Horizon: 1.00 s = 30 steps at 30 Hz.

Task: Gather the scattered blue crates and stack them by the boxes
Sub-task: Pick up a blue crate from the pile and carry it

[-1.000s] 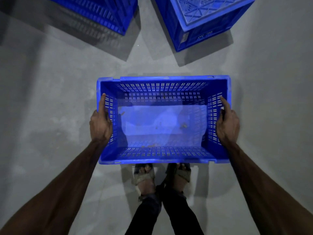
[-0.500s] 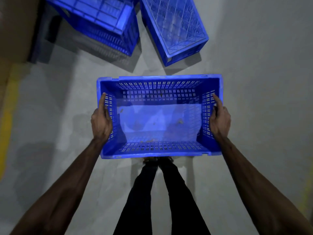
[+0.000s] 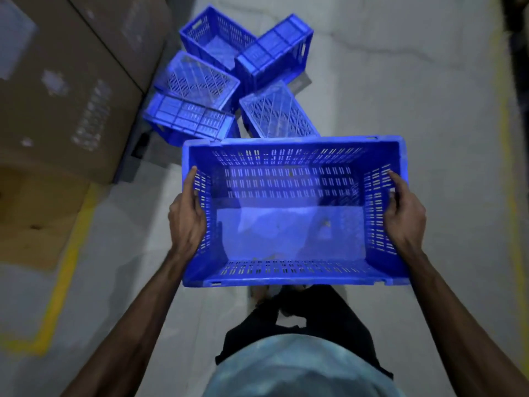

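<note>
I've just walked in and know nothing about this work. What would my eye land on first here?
First, the big open blue crate in the middle of the view, with the left hand and right hand gripping its short ends. Just beyond it a jumbled heap of blue crates lies on the grey floor, some tipped over, beside tall cardboard boxes at the left.

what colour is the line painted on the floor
The line is yellow, clearest in the head view.
</note>
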Available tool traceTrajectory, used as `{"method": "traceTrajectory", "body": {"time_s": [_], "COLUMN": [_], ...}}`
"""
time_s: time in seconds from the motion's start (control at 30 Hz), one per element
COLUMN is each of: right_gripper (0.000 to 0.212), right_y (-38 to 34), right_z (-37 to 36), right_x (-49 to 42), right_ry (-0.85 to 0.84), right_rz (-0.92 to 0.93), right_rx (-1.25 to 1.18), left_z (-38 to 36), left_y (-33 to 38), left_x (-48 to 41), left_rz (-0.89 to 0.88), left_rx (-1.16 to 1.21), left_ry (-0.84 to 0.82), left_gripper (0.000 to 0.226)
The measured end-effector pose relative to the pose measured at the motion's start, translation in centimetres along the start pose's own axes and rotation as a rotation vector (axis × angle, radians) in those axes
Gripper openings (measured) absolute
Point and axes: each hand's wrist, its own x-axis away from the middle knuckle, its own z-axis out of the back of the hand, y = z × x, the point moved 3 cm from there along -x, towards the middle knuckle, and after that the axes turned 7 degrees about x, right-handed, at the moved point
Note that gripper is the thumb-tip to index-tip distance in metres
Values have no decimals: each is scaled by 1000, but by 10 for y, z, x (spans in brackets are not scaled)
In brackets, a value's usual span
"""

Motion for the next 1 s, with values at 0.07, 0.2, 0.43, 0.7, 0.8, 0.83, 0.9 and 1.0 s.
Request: {"method": "traceTrajectory", "body": {"time_s": [0.07,0.2,0.43,0.7,0.8,0.83,0.9,1.0], "right_gripper": [48,47,45,42,46,46,45,49], "right_y": [5,25,113,233,273,287,310,339], "right_z": [18,43,78,141,164,169,175,174], "right_x": [-5,-31,-127,-260,-316,-335,-373,-433], "right_ry": [30,47,-89,-163,-118,-112,-122,-158], "right_rz": [-4,-28,-40,-70,-81,-85,-95,-113], "right_rx": [-19,-68,-138,-368,-338,-337,-342,-342], "left_z": [-1,-17,-100,-239,-292,-309,-343,-397], "left_y": [23,68,148,253,296,310,338,375], "left_x": [-7,-25,-59,-103,-129,-140,-164,-207], "left_rz": [-34,-93,-53,65,106,118,144,164], "left_rx": [9,10,155,414,483,500,523,501], "left_ry": [-5,-27,-167,-311,-333,-342,-377,-402], "left_gripper": [61,56,47,49,52,52,50,47]}}
